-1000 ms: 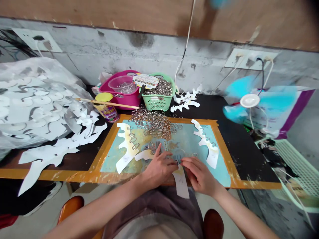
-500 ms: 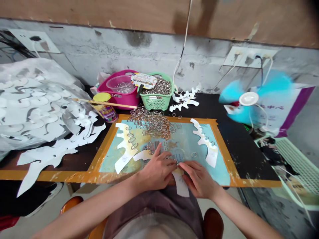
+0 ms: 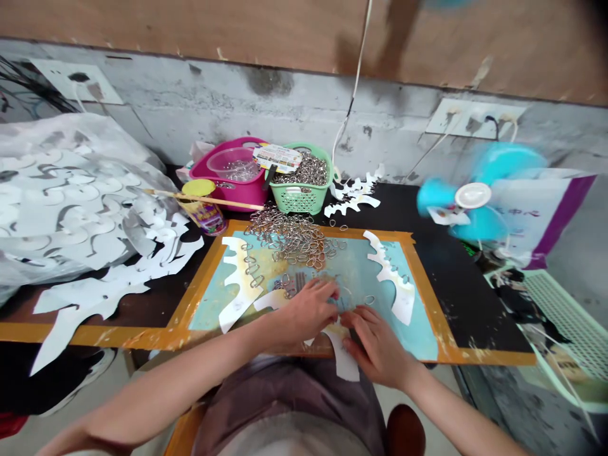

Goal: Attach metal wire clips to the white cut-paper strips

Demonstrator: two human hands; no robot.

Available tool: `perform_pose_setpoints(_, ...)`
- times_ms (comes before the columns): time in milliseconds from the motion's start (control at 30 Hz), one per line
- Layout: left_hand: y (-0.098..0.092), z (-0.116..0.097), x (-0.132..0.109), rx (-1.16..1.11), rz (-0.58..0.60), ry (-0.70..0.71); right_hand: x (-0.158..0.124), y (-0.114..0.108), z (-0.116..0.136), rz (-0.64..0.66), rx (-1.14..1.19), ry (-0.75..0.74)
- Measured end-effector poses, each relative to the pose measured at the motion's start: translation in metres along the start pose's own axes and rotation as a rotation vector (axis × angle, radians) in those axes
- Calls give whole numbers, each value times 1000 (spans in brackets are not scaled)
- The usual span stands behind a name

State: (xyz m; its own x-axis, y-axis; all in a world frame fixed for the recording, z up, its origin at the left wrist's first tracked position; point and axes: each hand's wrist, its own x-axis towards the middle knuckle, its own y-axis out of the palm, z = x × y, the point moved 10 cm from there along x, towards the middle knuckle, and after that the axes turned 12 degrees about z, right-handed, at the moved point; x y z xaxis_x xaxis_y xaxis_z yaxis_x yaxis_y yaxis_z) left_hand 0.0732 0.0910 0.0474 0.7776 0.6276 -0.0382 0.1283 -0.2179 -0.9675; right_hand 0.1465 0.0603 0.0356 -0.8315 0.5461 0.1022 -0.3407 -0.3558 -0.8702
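Note:
At the mat's near edge my right hand (image 3: 373,339) pinches a white cut-paper strip (image 3: 346,360) with a yellowish upper part; its lower end hangs over the table edge. My left hand (image 3: 311,308) is bent over the strip's upper end, fingers curled and close to my right fingertips; what they hold is hidden. Another toothed white strip (image 3: 240,288) with metal rings (image 3: 256,280) along its side lies on the left. A similar strip (image 3: 398,288) with rings lies on the right. Partly under my left forearm is a third strip (image 3: 270,299).
A heap of metal rings (image 3: 301,237) lies at the back of the taped blue mat (image 3: 422,335). Behind stand a pink basket (image 3: 237,196) and a green basket (image 3: 299,199). A stick rests across a yellow-lidded tub (image 3: 206,212). A blue fan (image 3: 475,196) spins at right; a paper-filled bag (image 3: 61,202) is left.
My left hand's raised finger has come down and curled in, and the hand has shifted slightly forward. My right hand stays at the paper strip. The camera view has moved slightly.

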Motion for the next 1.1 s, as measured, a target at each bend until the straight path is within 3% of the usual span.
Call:
perform_pose_setpoints(133, 6, -6, -10, 117, -15, 8, -4, 4, -2, 19, 0, 41)
perform_pose_setpoints(300, -9, 3, -24, -42, -101, -116, -4, 7, 1, 43, 23, 11)
perform_pose_setpoints(533, -4, 5, 2, -35, 40, -27, -4, 5, 3, 31, -7, -32)
perform_pose_setpoints(667, -5, -6, 10, 53, 61, 113, -5, 4, 0, 20, 2, 4)
perform_pose_setpoints(767, -1, -19, 1, 206, 27, 180, -6, 2, -7, -2, 34, 65)
perform_pose_setpoints(867, 2, -28, -17, 275, -89, 181, -5, 6, -4, 41, 5, 46)
perform_pose_setpoints(933, 3, -27, -28, 258, -130, 155, -4, 8, -1, 70, -25, 19)
perform_pose_setpoints(1100, -4, -11, -32, 43, -64, 68, -4, 8, 1, 84, -37, -1)
